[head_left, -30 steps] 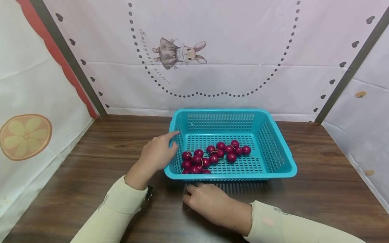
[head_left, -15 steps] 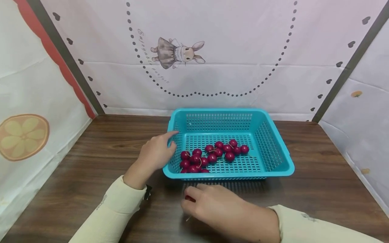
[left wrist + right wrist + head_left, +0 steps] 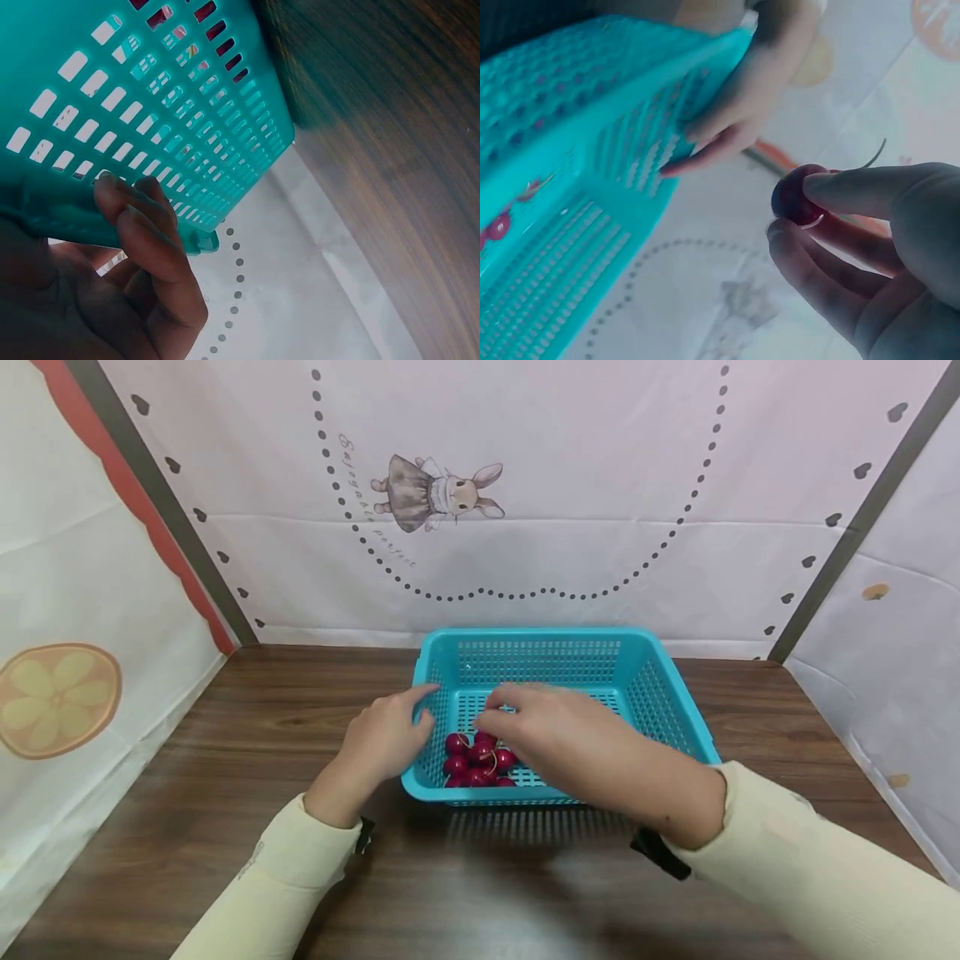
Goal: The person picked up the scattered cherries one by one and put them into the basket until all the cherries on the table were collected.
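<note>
A blue-green plastic basket (image 3: pixel 570 635) stands on the table with several red cherries (image 3: pixel 480 753) at its near left. My left hand (image 3: pixel 384 735) holds the basket's left rim, thumb and index finger over the edge; the left wrist view shows other fingers (image 3: pixel 154 244) curled against the outer wall. Above the basket is my right hand (image 3: pixel 570 739), pinching a dark red cherry (image 3: pixel 789 201) with a thin stem between thumb and fingertips. That cherry barely shows in the head view, where the hand also covers the cherries farther right.
The basket rests on a dark wood-grain table (image 3: pixel 225 793), close to the back. Behind it rises a white printed cloth (image 3: pixel 570 468), and similar cloth borders the left and right sides. A black strap (image 3: pixel 660 853) shows at the right wrist.
My right hand has picked up a cherry from the table in front of the basket and lifted it forward over the basket. The left hand stays at the rim.
</note>
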`<state>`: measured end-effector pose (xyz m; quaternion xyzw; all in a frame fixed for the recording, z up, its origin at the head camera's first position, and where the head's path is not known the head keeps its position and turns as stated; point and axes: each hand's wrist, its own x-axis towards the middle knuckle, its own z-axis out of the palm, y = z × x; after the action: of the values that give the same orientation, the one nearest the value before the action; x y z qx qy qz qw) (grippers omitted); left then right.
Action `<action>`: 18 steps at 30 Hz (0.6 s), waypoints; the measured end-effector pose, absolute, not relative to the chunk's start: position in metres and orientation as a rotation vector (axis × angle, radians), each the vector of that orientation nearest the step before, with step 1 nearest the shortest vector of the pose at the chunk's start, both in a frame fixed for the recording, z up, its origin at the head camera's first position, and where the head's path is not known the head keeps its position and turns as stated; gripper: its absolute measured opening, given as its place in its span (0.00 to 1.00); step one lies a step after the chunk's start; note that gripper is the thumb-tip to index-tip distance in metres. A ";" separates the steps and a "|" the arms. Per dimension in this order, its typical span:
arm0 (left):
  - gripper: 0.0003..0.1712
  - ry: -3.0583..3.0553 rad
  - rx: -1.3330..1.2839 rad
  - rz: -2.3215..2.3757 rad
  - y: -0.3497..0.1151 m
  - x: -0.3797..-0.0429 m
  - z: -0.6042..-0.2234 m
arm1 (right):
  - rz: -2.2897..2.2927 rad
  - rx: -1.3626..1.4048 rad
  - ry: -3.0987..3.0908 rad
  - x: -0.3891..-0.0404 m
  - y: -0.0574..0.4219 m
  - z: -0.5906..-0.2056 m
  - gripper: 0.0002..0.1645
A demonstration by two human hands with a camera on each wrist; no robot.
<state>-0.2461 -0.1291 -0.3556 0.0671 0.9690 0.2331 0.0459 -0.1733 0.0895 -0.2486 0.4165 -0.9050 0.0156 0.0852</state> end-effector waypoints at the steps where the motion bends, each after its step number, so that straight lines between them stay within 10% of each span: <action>1: 0.29 2.962 0.207 0.706 -0.129 -0.246 -0.355 | 0.068 1.216 -2.706 -0.179 0.091 -0.249 0.29; 18: 0.30 2.975 0.211 0.718 -0.127 -0.247 -0.356 | 0.106 0.921 -2.961 -0.282 0.117 -0.280 0.07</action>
<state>-0.2469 -0.1270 -0.3555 0.0686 0.9691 0.2339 0.0368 -0.2821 0.1171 -0.2798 0.2967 -0.9542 0.0340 0.0194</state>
